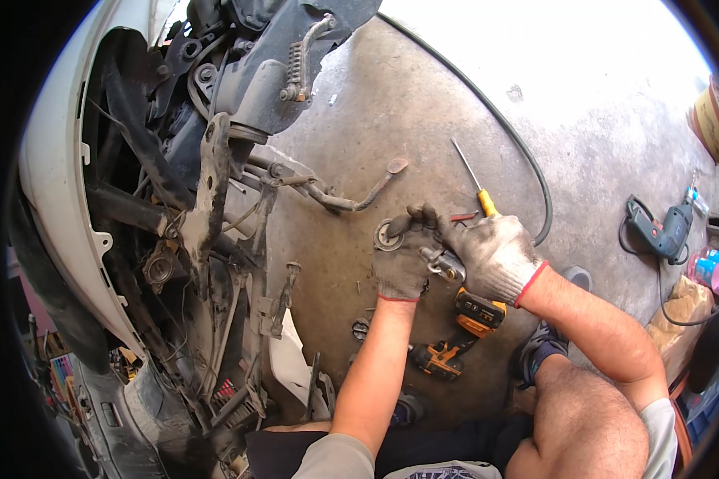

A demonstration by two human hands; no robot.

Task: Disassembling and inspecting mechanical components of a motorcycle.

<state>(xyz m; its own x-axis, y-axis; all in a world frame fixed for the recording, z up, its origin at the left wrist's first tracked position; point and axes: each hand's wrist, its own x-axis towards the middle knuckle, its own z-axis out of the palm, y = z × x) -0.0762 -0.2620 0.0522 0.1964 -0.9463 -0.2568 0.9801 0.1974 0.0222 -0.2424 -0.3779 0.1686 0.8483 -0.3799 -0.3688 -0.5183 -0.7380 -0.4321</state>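
My left hand (399, 263), in a dirty grey work glove with a red cuff, is closed around a short metal cylinder-shaped part (443, 265). Next to its fingers is a round metal ring (388, 235); whether the glove touches it I cannot tell. My right hand (497, 254), gloved alike, comes in from the right with its fingers bent against the left fingertips. What those fingers pinch is hidden. Just beyond them on the concrete lie a screwdriver (485, 201) with a yellow handle and a small red tool (463, 216).
A partly stripped motorbike (208, 176) fills the left side, its stand (351, 201) jutting toward my hands. Below my hands lies a yellow-black cordless drill (455, 339). A black hose (503, 120) curves across the floor. At right are a corded drill (665, 227) and a bottle (713, 270).
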